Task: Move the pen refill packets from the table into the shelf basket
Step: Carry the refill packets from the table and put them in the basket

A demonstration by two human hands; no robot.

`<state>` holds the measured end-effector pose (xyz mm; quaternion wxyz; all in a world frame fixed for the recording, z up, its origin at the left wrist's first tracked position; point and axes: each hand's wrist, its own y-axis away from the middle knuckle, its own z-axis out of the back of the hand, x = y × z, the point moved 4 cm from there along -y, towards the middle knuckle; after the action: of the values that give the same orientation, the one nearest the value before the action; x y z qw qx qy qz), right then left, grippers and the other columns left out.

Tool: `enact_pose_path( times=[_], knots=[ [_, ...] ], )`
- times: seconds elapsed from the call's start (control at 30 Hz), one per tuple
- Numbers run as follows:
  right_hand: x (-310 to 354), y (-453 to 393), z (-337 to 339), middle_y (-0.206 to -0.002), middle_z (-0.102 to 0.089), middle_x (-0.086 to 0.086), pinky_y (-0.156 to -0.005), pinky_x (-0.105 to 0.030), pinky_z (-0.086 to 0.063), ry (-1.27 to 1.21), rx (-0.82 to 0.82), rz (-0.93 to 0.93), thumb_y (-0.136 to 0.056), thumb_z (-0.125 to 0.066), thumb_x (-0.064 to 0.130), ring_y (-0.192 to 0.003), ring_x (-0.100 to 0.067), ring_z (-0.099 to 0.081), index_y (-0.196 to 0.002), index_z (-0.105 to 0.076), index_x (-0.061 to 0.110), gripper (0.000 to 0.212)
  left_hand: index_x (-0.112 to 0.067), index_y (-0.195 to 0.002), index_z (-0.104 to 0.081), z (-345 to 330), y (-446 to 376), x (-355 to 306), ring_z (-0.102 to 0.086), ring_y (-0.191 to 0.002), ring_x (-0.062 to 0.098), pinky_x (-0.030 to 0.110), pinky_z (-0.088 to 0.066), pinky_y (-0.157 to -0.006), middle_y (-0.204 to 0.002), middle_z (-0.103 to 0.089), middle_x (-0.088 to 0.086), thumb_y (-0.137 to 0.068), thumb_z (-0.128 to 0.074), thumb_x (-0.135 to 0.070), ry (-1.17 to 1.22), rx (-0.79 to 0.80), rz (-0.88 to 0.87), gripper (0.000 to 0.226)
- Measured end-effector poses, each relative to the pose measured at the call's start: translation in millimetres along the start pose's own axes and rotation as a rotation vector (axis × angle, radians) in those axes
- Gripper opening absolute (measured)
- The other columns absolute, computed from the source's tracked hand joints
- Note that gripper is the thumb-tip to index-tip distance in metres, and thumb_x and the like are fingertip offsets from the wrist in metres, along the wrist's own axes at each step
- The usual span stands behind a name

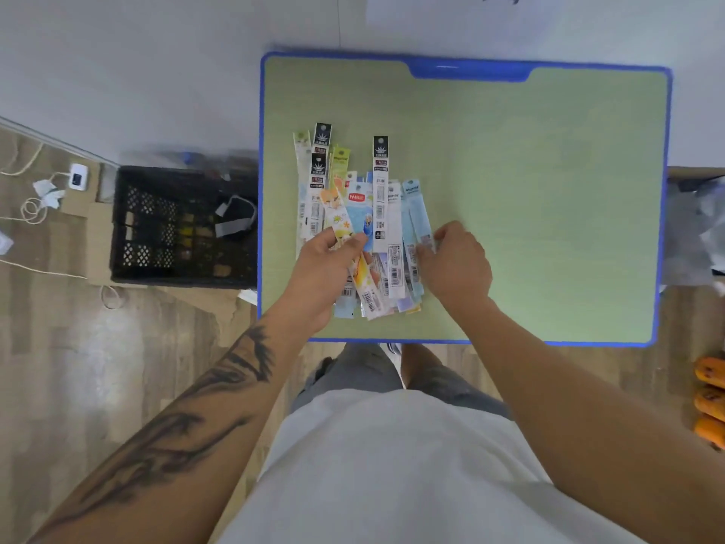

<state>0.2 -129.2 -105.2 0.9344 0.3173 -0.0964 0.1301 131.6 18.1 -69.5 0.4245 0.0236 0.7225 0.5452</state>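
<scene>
Packets (pixel 363 225): fanned pile, table's (pixel 549 190) left half.
Left hand (pixel 325 265): pinching packets.
Right hand (pixel 455 261): fingers curled at pile's edge; grasp unclear.
Handling: likely light, slick, bendy; take bunched mid-length.
Basket (pixel 172 225): floor, left.

We see a pale green table (pixel 529 198) edged in bright blue. On it, our pen refill packets (pixel 365 229) mix white, light blue and yellow-green, some with black headers, one with a red label, one with orange and yellow cartoon prints. Left of the table sits a black lattice crate (pixel 157 229) on grey-brown wood-grain floor (pixel 78 347). Our left forearm (pixel 188 418) bears dark tattoo strokes.
</scene>
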Motion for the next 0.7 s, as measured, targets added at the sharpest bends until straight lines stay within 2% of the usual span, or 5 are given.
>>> enact_pose_path(
  times=[0.23,0.33,0.47,0.6,0.7],
  knots=[
    [-21,-5,-7,-0.080,-0.066,-0.009,-0.067,-0.029,-0.044,-0.278,0.069,-0.155,-0.092,-0.062,0.017,-0.076,-0.031,-0.064,-0.082,-0.068,0.006,0.015,-0.016,-0.115,-0.067,-19,-1,11,-0.060,-0.060,0.019,0.035,-0.053,-0.069,-0.077,-0.067,0.001,-0.106,-0.059,-0.029,-0.171,0.064,-0.018,0.018],
    [-38,11,5,-0.070,-0.064,-0.008,-0.061,-0.028,-0.043,-0.474,0.057,-0.178,-0.088,-0.068,0.015,-0.066,-0.027,-0.058,-0.071,-0.061,0.012,0.018,-0.020,-0.109,-0.063,-36,13,14,-0.058,-0.057,0.017,0.026,-0.051,-0.052,-0.081,-0.066,0.005,-0.108,-0.054,-0.035,-0.178,0.089,0.025,0.018],
    [-69,48,29,-0.071,-0.061,-0.002,-0.059,-0.027,-0.040,-0.800,0.081,-0.192,-0.086,-0.077,0.012,-0.062,-0.017,-0.053,-0.074,-0.056,0.017,0.025,-0.011,-0.119,-0.064,-66,35,28,-0.062,-0.057,0.021,0.033,-0.054,-0.051,-0.084,-0.068,0.010,-0.110,-0.046,-0.039,-0.210,0.135,0.043,0.034],
    [-120,96,52,-0.086,-0.074,-0.007,-0.071,-0.036,-0.049,-1.050,0.115,-0.187,-0.088,-0.080,0.015,-0.074,-0.021,-0.066,-0.086,-0.063,0.015,0.018,-0.011,-0.122,-0.066,-109,67,47,-0.066,-0.062,0.025,0.037,-0.055,-0.054,-0.082,-0.067,0.009,-0.112,-0.043,-0.033,-0.269,0.175,0.008,0.034],
    [-170,138,64,-0.087,-0.077,-0.005,-0.080,-0.043,-0.052,-1.219,0.108,-0.189,-0.089,-0.080,0.016,-0.076,-0.024,-0.069,-0.094,-0.066,0.014,0.015,-0.013,-0.113,-0.069,-149,99,70,-0.068,-0.064,0.029,0.052,-0.059,-0.072,-0.076,-0.067,0.007,-0.111,-0.047,-0.032,-0.310,0.211,-0.063,0.030]
  ],
)
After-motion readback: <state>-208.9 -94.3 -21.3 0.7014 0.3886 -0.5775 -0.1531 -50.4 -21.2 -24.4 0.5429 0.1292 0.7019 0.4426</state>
